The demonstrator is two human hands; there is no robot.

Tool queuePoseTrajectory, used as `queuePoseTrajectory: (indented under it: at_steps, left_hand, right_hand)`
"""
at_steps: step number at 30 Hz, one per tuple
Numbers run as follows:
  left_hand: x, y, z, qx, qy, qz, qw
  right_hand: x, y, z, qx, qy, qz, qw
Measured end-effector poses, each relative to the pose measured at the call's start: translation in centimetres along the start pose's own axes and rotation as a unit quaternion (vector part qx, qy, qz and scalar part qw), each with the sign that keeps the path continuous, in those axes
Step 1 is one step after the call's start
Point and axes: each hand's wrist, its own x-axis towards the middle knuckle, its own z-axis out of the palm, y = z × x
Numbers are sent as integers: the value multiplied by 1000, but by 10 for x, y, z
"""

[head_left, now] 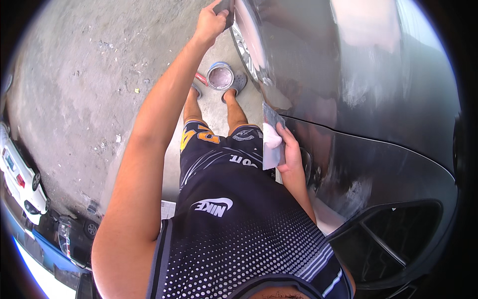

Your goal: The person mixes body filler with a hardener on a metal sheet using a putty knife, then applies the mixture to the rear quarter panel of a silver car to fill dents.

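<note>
My left arm reaches far out, and the left hand (211,23) is closed on a dark flat piece (227,11), perhaps a spreader. That piece is close to the pale-coated wheel arch (251,35) of a dark grey car; whether it touches cannot be told. Near my waist, my right hand (292,149) grips a thin grey plate (271,158). A lump of whitish-pink putty (271,136) lies on the plate. The car's side panel (303,74) stands right beside this hand.
An open tin (220,77) of pinkish paste stands by my feet, next to a red object (201,78). Pale patches (354,79) mark the car body. Debris dots the concrete floor (89,89). A white car (17,174) and a dark vehicle (69,234) are at the left.
</note>
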Motion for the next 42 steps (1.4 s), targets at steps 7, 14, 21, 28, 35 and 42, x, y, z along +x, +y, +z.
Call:
queuePoseTrajectory:
  at_steps: [7, 14, 21, 28, 35, 42]
  left_hand:
    - [-73, 19, 30, -7, 30, -64, 997]
    - [-146, 8, 57, 59, 35, 22, 997]
    - [-205, 7, 58, 72, -44, 66, 994]
    - [-223, 48, -32, 15, -64, 48, 997]
    - [-299, 137, -59, 96, -151, 246, 953]
    - [-295, 82, -121, 427, -212, 232, 848]
  right_hand:
    - [-1, -3, 4, 12, -27, 1, 1000]
    - [-9, -10, 11, -1, -12, 1, 1000]
    - [-2, -8, 7, -48, 7, -10, 999]
    - [11, -11, 32, 13, -64, -26, 998]
    - [38, 15, 101, -20, -46, -35, 998]
    - [24, 20, 103, -99, 21, -84, 991]
